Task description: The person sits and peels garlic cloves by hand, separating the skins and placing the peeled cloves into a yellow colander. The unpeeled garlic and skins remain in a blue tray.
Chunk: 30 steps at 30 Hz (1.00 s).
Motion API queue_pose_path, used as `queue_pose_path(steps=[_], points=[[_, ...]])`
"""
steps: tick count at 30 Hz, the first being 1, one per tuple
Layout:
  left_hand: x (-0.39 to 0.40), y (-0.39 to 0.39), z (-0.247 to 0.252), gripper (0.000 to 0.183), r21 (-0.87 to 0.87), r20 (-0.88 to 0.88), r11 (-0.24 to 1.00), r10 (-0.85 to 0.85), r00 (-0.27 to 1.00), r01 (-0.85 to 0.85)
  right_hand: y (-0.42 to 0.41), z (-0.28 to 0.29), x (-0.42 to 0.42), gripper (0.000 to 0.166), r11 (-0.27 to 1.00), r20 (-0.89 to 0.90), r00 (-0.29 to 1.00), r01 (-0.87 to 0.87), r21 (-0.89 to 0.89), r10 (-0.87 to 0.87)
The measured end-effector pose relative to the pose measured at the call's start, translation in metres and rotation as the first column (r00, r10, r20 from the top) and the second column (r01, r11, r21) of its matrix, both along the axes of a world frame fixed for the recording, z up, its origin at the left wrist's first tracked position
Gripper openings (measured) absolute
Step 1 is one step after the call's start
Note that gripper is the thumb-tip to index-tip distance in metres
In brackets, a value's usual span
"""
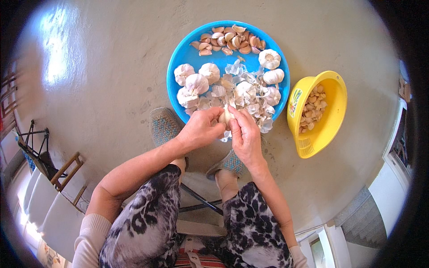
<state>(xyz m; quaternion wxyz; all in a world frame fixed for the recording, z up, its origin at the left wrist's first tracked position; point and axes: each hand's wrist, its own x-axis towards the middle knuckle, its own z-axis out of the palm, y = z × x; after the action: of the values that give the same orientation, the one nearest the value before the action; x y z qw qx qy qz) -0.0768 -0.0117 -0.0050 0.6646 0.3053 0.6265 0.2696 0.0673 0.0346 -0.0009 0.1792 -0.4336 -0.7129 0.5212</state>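
Observation:
Between the fingertips of both hands is a pale garlic clove (226, 115), over the near part of a round blue plastic tray (172, 72). My left hand (203, 126) grips it from the left, my right hand (244, 129) from the right. Beneath and beyond the fingers, loose garlic skins (234, 70) are heaped in the tray. Whole garlic bulbs (197, 83) lie at its left, and more bulbs (269, 59) line its right side. Unpeeled cloves (231, 38) are gathered at the far edge.
A yellow plastic basket (338, 110) with peeled garlic cloves (312, 109) stands on the floor right of the tray. My slippered feet (164, 125) are close to the tray's near edge. A wooden-framed seat (68, 171) and a dark folding frame (42, 150) stand at far left.

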Motion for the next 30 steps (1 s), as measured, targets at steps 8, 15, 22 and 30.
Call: queue_pose_path(steps=[8, 15, 22, 30], points=[[0.008, -0.007, 0.001, 0.024, -0.083, 0.305, 0.973, 0.232, 0.924, -0.217, -0.011, -0.001, -0.005, 0.023, 0.988, -0.047, 0.993, 0.111, 0.109, -0.107], [0.008, -0.002, 0.005, 0.026, -0.021, 0.306, 0.983, 0.179, 0.935, -0.181, -0.008, -0.002, -0.008, 0.021, 0.983, -0.073, 0.989, 0.133, 0.128, -0.125], [0.011, -0.01, 0.0, 0.028, 0.057, 0.244, 0.97, 0.216, 0.946, -0.236, -0.01, -0.004, -0.015, 0.019, 0.971, -0.054, 0.989, 0.143, 0.191, -0.135], [0.012, -0.012, 0.0, 0.03, 0.04, 0.267, 0.971, 0.216, 0.939, -0.235, -0.014, -0.005, -0.012, 0.018, 0.975, -0.043, 0.982, 0.189, 0.118, -0.186]])
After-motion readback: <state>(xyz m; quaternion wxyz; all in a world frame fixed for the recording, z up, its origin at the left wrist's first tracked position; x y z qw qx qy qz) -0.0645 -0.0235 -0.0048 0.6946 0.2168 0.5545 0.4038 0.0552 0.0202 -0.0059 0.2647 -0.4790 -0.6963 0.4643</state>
